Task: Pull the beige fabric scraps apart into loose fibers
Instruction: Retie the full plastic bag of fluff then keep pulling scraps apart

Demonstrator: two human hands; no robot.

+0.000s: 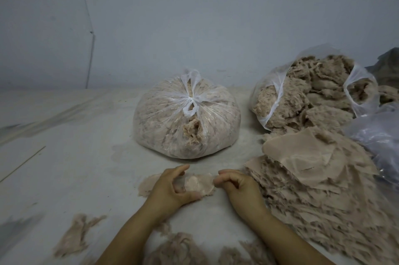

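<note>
A small beige fabric scrap (197,185) is stretched between my two hands just above the pale floor. My left hand (170,187) holds its left part with thumb and curled fingers. My right hand (235,182) pinches its right edge with fingers curled. A large heap of beige fabric scraps (313,182) lies directly right of my right hand. Loose pulled fibers (183,247) lie near my forearms, with another tuft (74,236) at the lower left and a thin piece (146,186) behind my left hand.
A knotted clear bag of fibers (186,115) stands beyond my hands. An open bag full of scraps (311,92) leans at the back right. Crumpled clear plastic (377,135) lies at the right edge. A pale wall (194,16) closes the back.
</note>
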